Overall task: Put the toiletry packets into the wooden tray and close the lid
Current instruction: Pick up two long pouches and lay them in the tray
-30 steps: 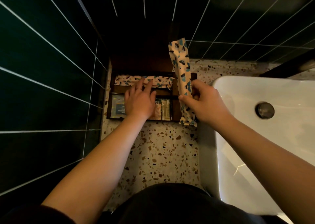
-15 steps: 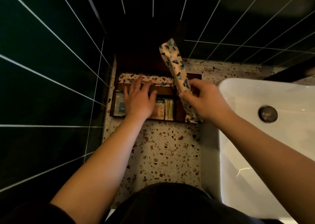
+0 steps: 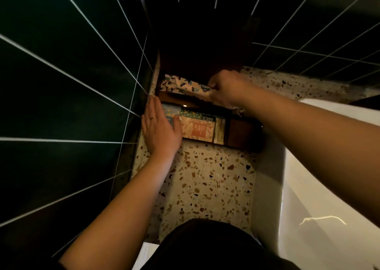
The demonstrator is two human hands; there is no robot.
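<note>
**Right hand at the far slot of the tray, left hand flat on its left end**

The wooden tray (image 3: 238,135) sits on the speckled terrazzo table (image 3: 207,179), pushed into the corner formed by the dark tiled walls (image 3: 61,97), with the white basin (image 3: 329,187) to its right; its lid (image 3: 197,58) stands raised at the far side, dark and hard to make out against the tiles.

The right hand (image 3: 228,90) reaches over the far compartment, its grip clenched on the right end of a long patterned packet (image 3: 181,86); that packet lies along the far compartment, its left end near the tray's left wall; whether a second packet lies under it cannot be told.

The left hand (image 3: 159,130) is released and flat, fingers together, resting on the tray's left end, covering part of a bluish packet (image 3: 171,112) in the near compartment; a ring (image 3: 153,117) shows on one finger.

In the near compartment, just right of the left hand, lies an orange-labelled packet (image 3: 197,128); beside it on the right stand thin pale sachets (image 3: 219,131); the right-hand section of the near compartment shows bare wood.

A dark garment (image 3: 205,247) fills the near edge of the view, between the two forearms.
</note>
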